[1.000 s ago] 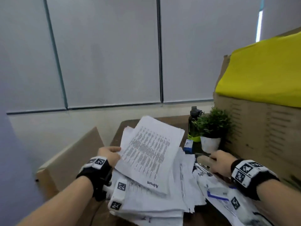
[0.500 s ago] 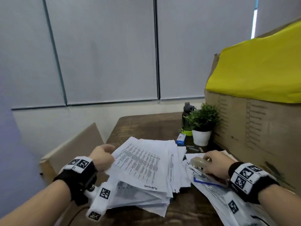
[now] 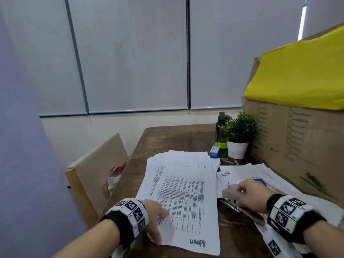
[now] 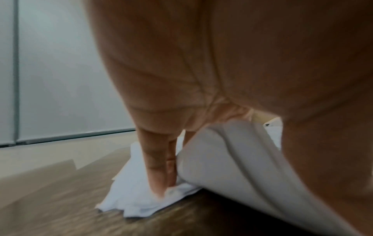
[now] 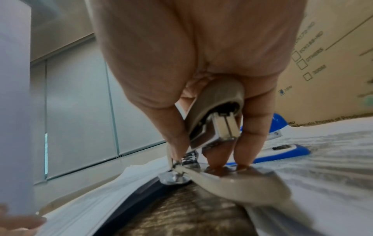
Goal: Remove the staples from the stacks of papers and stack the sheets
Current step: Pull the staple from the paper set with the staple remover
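Head view: left hand point(image 3: 152, 218) lies flat on the paper stack point(image 3: 184, 192) at table point(image 3: 175, 138) centre; right hand point(image 3: 253, 198) grips a beige stapler point(image 3: 232, 192). Left wrist: fingers point(image 4: 155, 167) straight, pressing sheets. Right wrist: fingers curled round the opened stapler point(image 5: 214, 121).

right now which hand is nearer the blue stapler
Right. The right hand grips the beige stapler just beside the blue stapler; the left hand rests across on the paper stack.
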A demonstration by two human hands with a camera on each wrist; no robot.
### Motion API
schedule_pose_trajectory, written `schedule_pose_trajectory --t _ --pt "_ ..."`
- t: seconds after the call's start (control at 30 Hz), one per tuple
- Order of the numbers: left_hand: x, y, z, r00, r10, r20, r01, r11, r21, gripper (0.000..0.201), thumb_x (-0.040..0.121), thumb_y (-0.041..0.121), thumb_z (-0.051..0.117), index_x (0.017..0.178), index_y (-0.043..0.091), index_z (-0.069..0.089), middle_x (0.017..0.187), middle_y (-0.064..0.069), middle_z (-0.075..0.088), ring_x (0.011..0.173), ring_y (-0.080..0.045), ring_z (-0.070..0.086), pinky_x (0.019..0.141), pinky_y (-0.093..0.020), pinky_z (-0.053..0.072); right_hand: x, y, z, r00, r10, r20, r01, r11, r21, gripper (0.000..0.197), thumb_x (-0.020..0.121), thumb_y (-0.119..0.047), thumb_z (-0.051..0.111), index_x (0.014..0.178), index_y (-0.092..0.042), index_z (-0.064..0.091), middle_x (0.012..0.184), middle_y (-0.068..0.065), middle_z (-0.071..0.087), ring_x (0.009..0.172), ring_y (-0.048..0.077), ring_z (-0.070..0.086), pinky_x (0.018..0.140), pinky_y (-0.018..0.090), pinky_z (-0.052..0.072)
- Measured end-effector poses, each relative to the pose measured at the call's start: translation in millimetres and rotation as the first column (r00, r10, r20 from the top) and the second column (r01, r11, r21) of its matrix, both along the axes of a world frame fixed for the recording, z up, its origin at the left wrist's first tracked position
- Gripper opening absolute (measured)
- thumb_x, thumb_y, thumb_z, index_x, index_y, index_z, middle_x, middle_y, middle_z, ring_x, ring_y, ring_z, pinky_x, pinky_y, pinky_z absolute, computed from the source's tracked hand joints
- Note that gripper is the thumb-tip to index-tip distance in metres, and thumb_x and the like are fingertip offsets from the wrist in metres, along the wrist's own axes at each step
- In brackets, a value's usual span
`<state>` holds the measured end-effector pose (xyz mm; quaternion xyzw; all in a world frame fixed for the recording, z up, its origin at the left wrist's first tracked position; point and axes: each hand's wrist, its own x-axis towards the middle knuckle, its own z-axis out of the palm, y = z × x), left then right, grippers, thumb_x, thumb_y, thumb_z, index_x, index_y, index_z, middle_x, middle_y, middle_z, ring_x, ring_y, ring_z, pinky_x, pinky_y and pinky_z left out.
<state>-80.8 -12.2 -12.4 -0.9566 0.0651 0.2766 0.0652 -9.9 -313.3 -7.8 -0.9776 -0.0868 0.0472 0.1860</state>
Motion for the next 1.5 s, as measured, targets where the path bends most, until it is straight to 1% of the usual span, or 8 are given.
schedule_pose_trajectory --t 0.17,0.37,0.6,0.7,0.8,0.9,1.1,1.5 --pt "10 10 -2 0.990 0.090 0.108 -0.093 0.995 0.031 0.077 0.075 0.051 0.079 0.137 0.013 0.053 0.125 -0.008 0.061 0.111 -0.027 0.060 0.097 -0.039 0.051 -20 0 -5 0.996 -0.082 0.026 0.073 0.970 0.232 0.017 0.081 -0.017 0.072 0.095 -0.016 0.063 0.073 -0.001 0.066 0.056 0.009 0.062 0.047 0.020 0.043" --pt "-19 11 3 0.884 0.287 0.370 -0.150 0.922 -0.358 0.022 0.083 0.007 0.065 0.099 0.016 0.077 0.092 0.007 0.071 0.084 -0.007 0.064 0.071 -0.011 0.049 -48 1 14 0.995 -0.066 0.073 0.044 0.964 0.264 0.021 0.076 -0.019 0.076 0.095 -0.018 0.066 0.080 0.001 0.067 0.059 0.011 0.063 0.045 0.019 0.046" --pt "-113 -3 22 0.978 0.205 -0.039 -0.177 0.716 -0.675 0.014 0.095 0.027 0.062 0.098 0.015 0.068 0.085 -0.001 0.073 0.043 -0.006 0.059 0.045 -0.019 0.049 -81 28 19 0.996 0.079 0.036 -0.083 0.992 0.099 0.027 0.075 -0.027 0.075 0.100 -0.021 0.068 0.085 -0.003 0.067 0.068 0.011 0.062 0.051 0.018 0.044" --pt "-122 0 12 0.951 0.096 0.295 -0.038 0.980 -0.196 0.038 0.096 0.048 0.052 0.120 0.020 0.060 0.121 -0.006 0.065 0.096 -0.010 0.066 0.081 -0.025 0.053 -99 42 14 0.987 0.156 0.027 -0.156 0.988 0.013 0.025 0.077 -0.025 0.072 0.102 -0.025 0.068 0.088 -0.006 0.067 0.076 0.010 0.062 0.060 0.019 0.046" --pt "-128 2 -13 0.987 -0.078 0.143 0.067 0.995 0.077 0.061 0.100 0.050 0.039 0.154 0.026 0.022 0.161 -0.003 0.021 0.143 -0.031 0.026 0.116 -0.049 0.027 -111 52 14 0.979 0.195 0.066 -0.196 0.981 0.001 0.022 0.079 -0.023 0.071 0.101 -0.026 0.067 0.087 -0.007 0.066 0.079 0.010 0.061 0.065 0.022 0.046" --pt "-144 2 -16 0.996 -0.090 0.017 0.090 0.996 0.026 0.066 0.102 0.049 0.035 0.157 0.023 0.011 0.165 -0.003 0.008 0.144 -0.034 0.026 0.117 -0.047 0.028 -119 62 15 0.972 0.224 0.073 -0.224 0.975 -0.002 0.023 0.079 -0.022 0.070 0.100 -0.029 0.066 0.089 -0.009 0.066 0.081 0.008 0.060 0.070 0.023 0.049" --pt "-165 5 0 0.992 0.001 0.129 0.038 0.952 -0.305 0.045 0.094 0.053 0.053 0.118 0.017 0.068 0.118 -0.002 0.069 0.109 -0.021 0.061 0.098 -0.036 0.048 -135 95 2 0.950 0.302 0.079 -0.299 0.953 -0.041 0.025 0.078 -0.025 0.068 0.102 -0.030 0.065 0.089 -0.011 0.065 0.083 0.009 0.061 0.071 0.023 0.049" --pt "-143 13 -20 0.995 -0.041 0.095 0.036 0.998 0.056 0.100 0.075 0.085 0.048 0.147 0.016 0.036 0.150 -0.013 0.041 0.133 -0.035 0.043 0.114 -0.059 0.025 -142 142 -17 0.912 0.410 -0.006 -0.408 0.908 -0.094 0.038 0.090 -0.046 0.050 0.114 -0.021 0.066 0.116 -0.001 0.066 0.106 0.016 0.059 0.088 0.026 0.046"
